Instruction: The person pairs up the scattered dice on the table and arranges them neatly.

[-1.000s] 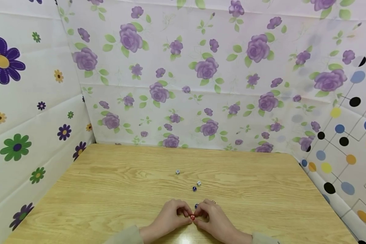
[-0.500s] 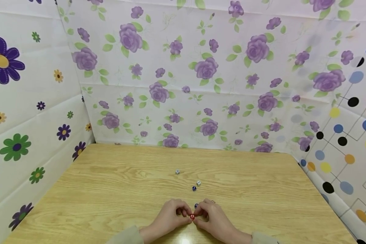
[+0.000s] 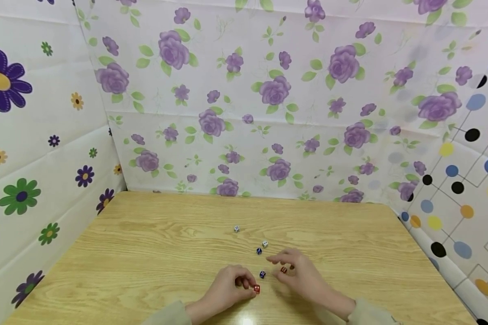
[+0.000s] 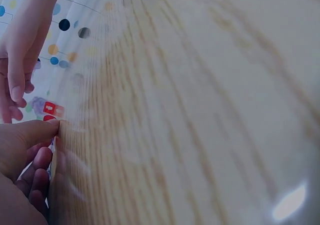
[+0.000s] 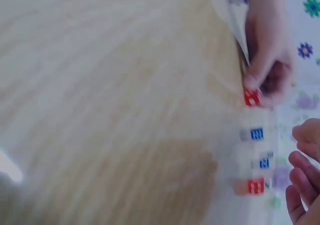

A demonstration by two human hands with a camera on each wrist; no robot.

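In the head view my left hand (image 3: pixel 229 286) pinches a red die (image 3: pixel 256 289) at its thumb and fingertips, low over the front of the table. The right wrist view shows this same red die (image 5: pixel 251 97) at the left thumb tip. My right hand (image 3: pixel 302 275) hovers with its fingers spread around a second red die (image 3: pixel 283 270). A gap between that red die (image 5: pixel 256 186) and the right fingers (image 5: pixel 303 177) shows in the right wrist view. A blue die (image 3: pixel 262 274) lies between the two hands.
Another blue die (image 3: pixel 259 251) lies farther back, close to a white die (image 3: pixel 265 243). A second white die (image 3: pixel 236 229) is behind them to the left. The wooden table (image 3: pixel 166 234) meets a flowered cloth (image 3: pixel 244 149) at the back, with patterned cloths at both sides.
My right hand has left the red die that both hands were at and moved right and back to the other red die, its fingers now apart. The left hand stays put.
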